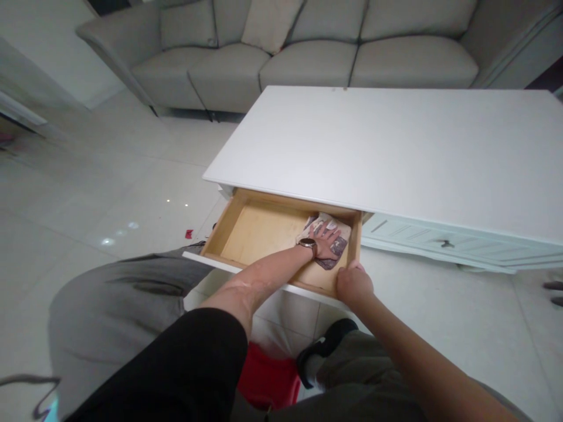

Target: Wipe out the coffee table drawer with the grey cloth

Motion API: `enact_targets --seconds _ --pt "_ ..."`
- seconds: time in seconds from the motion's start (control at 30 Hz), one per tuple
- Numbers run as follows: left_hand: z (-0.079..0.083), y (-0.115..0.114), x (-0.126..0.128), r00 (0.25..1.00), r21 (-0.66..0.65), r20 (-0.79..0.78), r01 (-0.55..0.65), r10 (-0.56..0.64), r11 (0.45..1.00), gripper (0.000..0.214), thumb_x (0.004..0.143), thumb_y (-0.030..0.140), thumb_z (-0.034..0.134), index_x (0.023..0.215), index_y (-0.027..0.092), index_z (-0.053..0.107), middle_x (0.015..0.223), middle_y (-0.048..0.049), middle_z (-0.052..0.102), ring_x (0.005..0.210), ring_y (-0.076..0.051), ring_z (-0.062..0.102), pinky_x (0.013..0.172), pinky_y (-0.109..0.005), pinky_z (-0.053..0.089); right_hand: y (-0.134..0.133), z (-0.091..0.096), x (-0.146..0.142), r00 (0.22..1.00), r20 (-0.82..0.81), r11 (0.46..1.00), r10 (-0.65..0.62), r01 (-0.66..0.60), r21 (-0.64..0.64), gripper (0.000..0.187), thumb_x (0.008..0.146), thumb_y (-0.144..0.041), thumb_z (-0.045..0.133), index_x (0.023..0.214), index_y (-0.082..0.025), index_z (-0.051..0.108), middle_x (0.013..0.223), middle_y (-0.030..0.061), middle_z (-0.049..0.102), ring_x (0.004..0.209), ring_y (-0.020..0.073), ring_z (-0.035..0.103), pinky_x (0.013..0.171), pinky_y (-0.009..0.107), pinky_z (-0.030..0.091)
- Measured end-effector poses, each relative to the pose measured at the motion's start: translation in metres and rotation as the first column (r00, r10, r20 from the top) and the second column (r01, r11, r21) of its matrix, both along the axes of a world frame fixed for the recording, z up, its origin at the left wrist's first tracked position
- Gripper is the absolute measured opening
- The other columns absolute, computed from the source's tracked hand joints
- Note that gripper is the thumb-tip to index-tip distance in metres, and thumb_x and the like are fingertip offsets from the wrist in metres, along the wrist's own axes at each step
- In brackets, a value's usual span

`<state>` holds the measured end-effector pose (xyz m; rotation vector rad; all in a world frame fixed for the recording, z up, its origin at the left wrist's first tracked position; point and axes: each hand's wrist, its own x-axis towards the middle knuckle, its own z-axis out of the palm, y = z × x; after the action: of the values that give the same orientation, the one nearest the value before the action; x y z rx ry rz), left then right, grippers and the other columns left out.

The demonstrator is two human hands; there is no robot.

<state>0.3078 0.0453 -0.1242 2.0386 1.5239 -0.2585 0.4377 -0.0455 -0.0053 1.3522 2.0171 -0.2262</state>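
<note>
My left hand (324, 240), with a watch (307, 242) at the wrist, lies flat with fingers spread on a folded cloth-like piece (341, 230). That piece has a brown, cream and grey pattern and rests at the right end of a wooden drawer (264, 231). Its exact kind is hard to make out, as the hand covers much of it. The drawer is pulled out of a white coffee table (373, 146). My right hand (355, 285) is closed around the drawer's right side near the front corner; its fingertips are partly hidden.
A grey sofa (308, 64) stands behind the table. To the right is a second, closed drawer with a dark knob (447, 243). Below lies a red object (268, 378) between my legs. A small red scrap (189, 234) lies on the tiled floor.
</note>
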Motion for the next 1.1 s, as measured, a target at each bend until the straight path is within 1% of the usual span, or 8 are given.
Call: enact_targets --seconds 0.2,0.4,0.53,0.7,0.83,0.93,1.0,1.1 --pt "0.008 -0.012 -0.063 0.994 -0.046 -0.106 -0.018 0.013 0.999 0.123 0.067 0.069 0.07 0.166 0.037 0.004 0.174 0.0009 0.003 0.158 -0.034 -0.018 0.121 -0.071 -0.008 0.001 0.0 0.0 0.998 -0.005 0.998 -0.055 0.055 -0.025 0.05 0.097 -0.007 0.032 0.134 -0.005 0.066 0.136 0.034 0.055 0.104 0.026 0.072 0.08 0.031 0.054" --pt "0.019 -0.045 -0.187 0.938 -0.013 -0.314 -0.156 0.145 0.988 0.124 0.063 0.039 0.079 0.165 0.038 0.01 0.174 -0.0044 0.007 0.157 -0.04 -0.012 0.119 -0.077 0.004 0.003 -0.009 0.001 0.995 -0.021 0.994 -0.101 0.1 -0.044 0.049 0.096 -0.007 0.038 0.139 -0.006 0.063 0.143 0.0331 0.049 0.112 0.0264 0.07 0.086 0.032 0.054" --pt "0.019 -0.079 -0.255 0.885 0.075 -0.419 -0.191 0.205 0.979 0.133 0.055 0.021 0.082 0.165 0.038 0.011 0.174 -0.0077 0.002 0.157 -0.045 -0.003 0.121 -0.071 0.007 0.003 -0.006 0.002 0.985 -0.066 0.984 -0.162 0.157 -0.082 0.048 0.096 -0.01 0.041 0.14 -0.008 0.062 0.146 0.0315 0.047 0.12 0.027 0.066 0.09 0.033 0.053" --pt "0.022 -0.088 -0.254 0.878 0.024 -0.414 -0.252 0.239 0.967 0.129 0.058 0.017 0.081 0.165 0.038 0.012 0.174 -0.0074 -0.001 0.158 -0.044 0.002 0.12 -0.072 0.011 0.006 0.004 0.007 0.985 -0.094 0.983 -0.146 0.134 -0.125 0.048 0.098 -0.02 0.047 0.143 -0.009 0.058 0.15 0.0306 0.044 0.124 0.0314 0.062 0.093 0.037 0.053" --pt "0.035 -0.084 -0.238 0.924 -0.076 -0.32 -0.246 0.21 0.966 0.125 0.054 0.024 0.087 0.163 0.036 0.025 0.174 -0.0096 0.007 0.155 -0.049 0.009 0.118 -0.073 0.017 0.013 0.011 0.009 0.993 -0.095 0.98 -0.063 0.044 -0.197 0.044 0.095 -0.023 0.053 0.134 -0.007 0.066 0.137 0.0278 0.06 0.125 0.0323 0.062 0.095 0.036 0.051" --pt "0.046 -0.088 -0.238 0.96 -0.088 -0.212 -0.203 0.181 0.975 0.111 0.051 0.024 0.088 0.154 0.028 0.047 0.172 -0.0117 0.02 0.153 -0.047 0.022 0.121 -0.058 0.027 0.016 0.02 0.006 0.995 -0.08 0.979 -0.058 0.041 -0.2 0.038 0.092 -0.023 0.057 0.124 -0.008 0.072 0.126 0.0246 0.068 0.119 0.0318 0.066 0.091 0.035 0.052" --pt "0.055 -0.092 -0.242 0.978 -0.087 -0.125 -0.18 0.168 0.98 0.09 0.057 0.026 0.084 0.143 0.022 0.06 0.165 -0.0119 0.037 0.145 -0.04 0.04 0.117 -0.044 0.036 0.015 0.028 0.001 0.995 -0.061 0.988 -0.075 0.066 -0.142 0.038 0.092 -0.024 0.057 0.123 -0.009 0.073 0.127 0.0249 0.068 0.117 0.0326 0.067 0.088 0.036 0.053" --pt "0.071 -0.097 -0.253 0.983 -0.076 -0.022 -0.185 0.184 0.98 0.057 0.071 0.024 0.072 0.127 0.017 0.071 0.136 -0.0079 0.068 0.118 -0.026 0.063 0.098 -0.027 0.047 0.011 0.042 -0.01 0.992 -0.109 0.998 -0.064 0.063 -0.012 0.041 0.094 -0.026 0.054 0.127 -0.009 0.07 0.131 0.0258 0.066 0.118 0.0332 0.066 0.086 0.037 0.053"
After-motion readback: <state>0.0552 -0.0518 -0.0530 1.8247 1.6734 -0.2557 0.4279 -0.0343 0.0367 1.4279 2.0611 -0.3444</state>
